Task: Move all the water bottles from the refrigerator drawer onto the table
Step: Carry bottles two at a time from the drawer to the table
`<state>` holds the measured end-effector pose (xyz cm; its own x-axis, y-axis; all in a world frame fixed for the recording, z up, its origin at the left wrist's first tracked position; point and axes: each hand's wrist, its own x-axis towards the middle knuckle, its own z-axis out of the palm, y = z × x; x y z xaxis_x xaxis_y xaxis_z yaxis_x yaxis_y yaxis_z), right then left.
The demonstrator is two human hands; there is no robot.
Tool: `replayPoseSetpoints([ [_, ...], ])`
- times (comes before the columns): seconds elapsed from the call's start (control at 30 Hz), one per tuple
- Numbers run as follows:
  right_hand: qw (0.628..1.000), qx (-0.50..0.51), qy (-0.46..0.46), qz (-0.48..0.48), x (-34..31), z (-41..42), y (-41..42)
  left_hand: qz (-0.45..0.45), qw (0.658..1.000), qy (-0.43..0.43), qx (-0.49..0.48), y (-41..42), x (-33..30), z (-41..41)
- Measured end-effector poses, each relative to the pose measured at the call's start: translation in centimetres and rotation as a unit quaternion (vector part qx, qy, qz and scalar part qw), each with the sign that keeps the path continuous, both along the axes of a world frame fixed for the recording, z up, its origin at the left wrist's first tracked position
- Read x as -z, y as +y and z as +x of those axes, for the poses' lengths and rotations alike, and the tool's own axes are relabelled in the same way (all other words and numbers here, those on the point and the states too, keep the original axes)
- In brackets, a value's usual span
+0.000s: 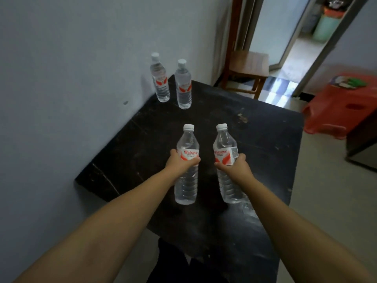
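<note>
done: two water bottles [171, 82] stand on the black desk [255, 144] by the wall | now: left hand [179, 162] and right hand [236, 163] each wrap fingers around one more bottle above the desk | left: set both down; fridge drawer not seen

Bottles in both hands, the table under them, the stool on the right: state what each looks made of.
Bottles: clear thin plastic, ribbed lower walls, white plastic caps, glossy printed labels. Table: dark, probably painted or lacquered wood; pale scratches and worn patches show, with a dull sheen. Stool: red moulded plastic, smooth and one-piece.
</note>
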<state>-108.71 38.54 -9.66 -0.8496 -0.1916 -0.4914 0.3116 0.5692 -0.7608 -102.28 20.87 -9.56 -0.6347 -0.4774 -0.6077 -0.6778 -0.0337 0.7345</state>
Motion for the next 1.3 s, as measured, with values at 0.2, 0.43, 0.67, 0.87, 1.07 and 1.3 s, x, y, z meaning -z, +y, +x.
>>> replayPoseSetpoints([
  [0.2, 0.996, 0.083, 0.024, -0.024, 0.2, -6.7, -1.1, -0.032, 0.996, 0.056, 0.062, -1.4, -0.3, -9.5],
  [0.43, 0.978, 0.169, 0.076, -0.101, 0.9, -15.7, -4.3, -0.070, 0.982, 0.134, 0.113, -4.1, 0.1, -20.5],
  [0.67, 0.968, 0.195, 0.104, -0.119, 3.3, -19.8, -7.1, -0.097, 0.963, 0.212, 0.135, -5.7, 1.3, -25.0],
  [0.87, 0.966, 0.202, 0.117, -0.111, 4.6, -20.2, -6.9, -0.113, 0.944, 0.260, 0.168, -5.8, 2.8, -24.7],
  [1.07, 0.976, 0.173, 0.097, -0.093, 4.8, -20.6, -6.5, -0.111, 0.942, 0.260, 0.182, -5.4, 3.0, -25.9],
  [1.3, 0.987, 0.142, 0.057, -0.046, 3.9, -19.0, -5.0, -0.120, 0.952, 0.194, 0.202, -5.9, 2.4, -24.9],
])
